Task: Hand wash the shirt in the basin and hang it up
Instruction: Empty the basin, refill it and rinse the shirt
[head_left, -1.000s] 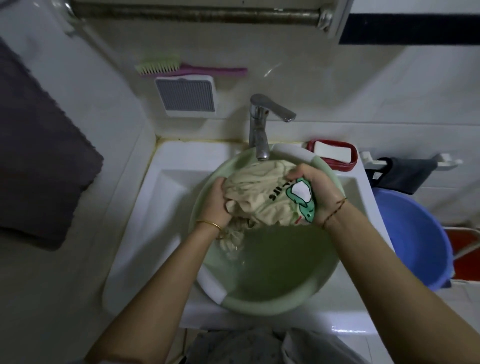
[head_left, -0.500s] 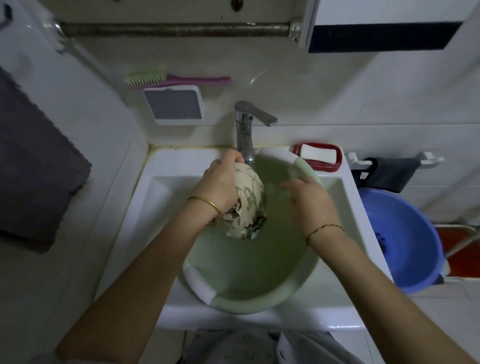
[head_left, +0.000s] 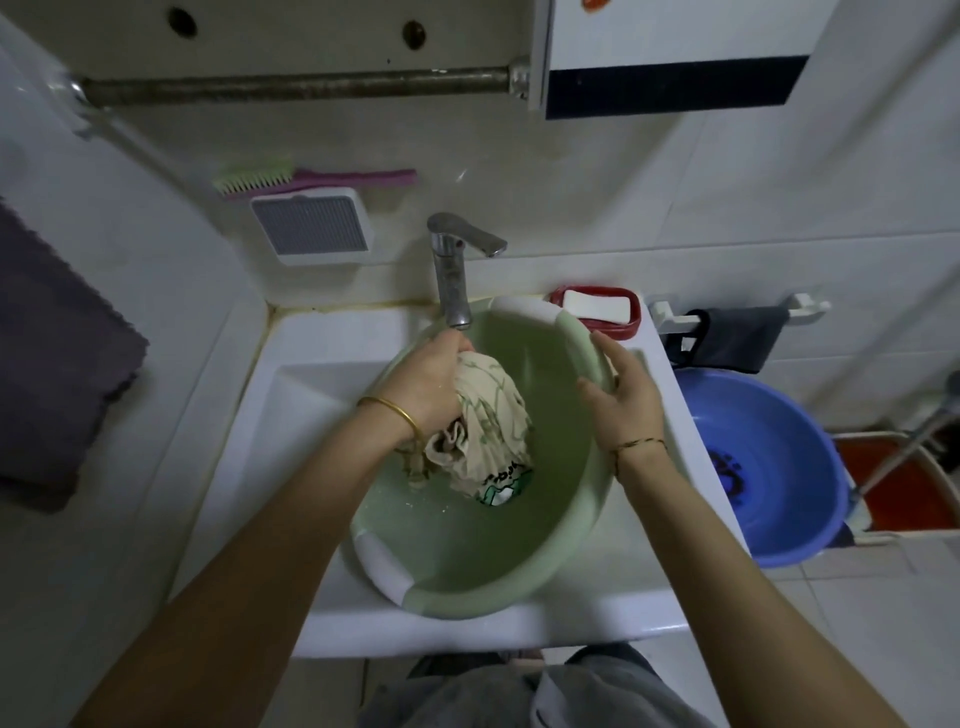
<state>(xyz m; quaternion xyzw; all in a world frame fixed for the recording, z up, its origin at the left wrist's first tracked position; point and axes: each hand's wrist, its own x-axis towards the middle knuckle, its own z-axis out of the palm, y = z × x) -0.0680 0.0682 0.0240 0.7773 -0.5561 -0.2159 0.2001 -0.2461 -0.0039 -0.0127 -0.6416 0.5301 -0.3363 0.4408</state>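
My left hand (head_left: 426, 384) grips the bunched cream shirt (head_left: 491, 415) at its top end, fingers curled tight round the wad, just below the tap (head_left: 451, 275). The shirt hangs over the green basin (head_left: 467, 577). Its long axis runs from my fist near the far rim down toward me and slightly right, with the green printed end lowest, pointing at the basin floor. Can't tell if that end touches the floor. My right hand (head_left: 623, 410) holds the basin's right rim, thumb inside, fingers over the edge. The basin sits in the white sink (head_left: 291, 395). A blue tub (head_left: 779, 467) stands to the right.
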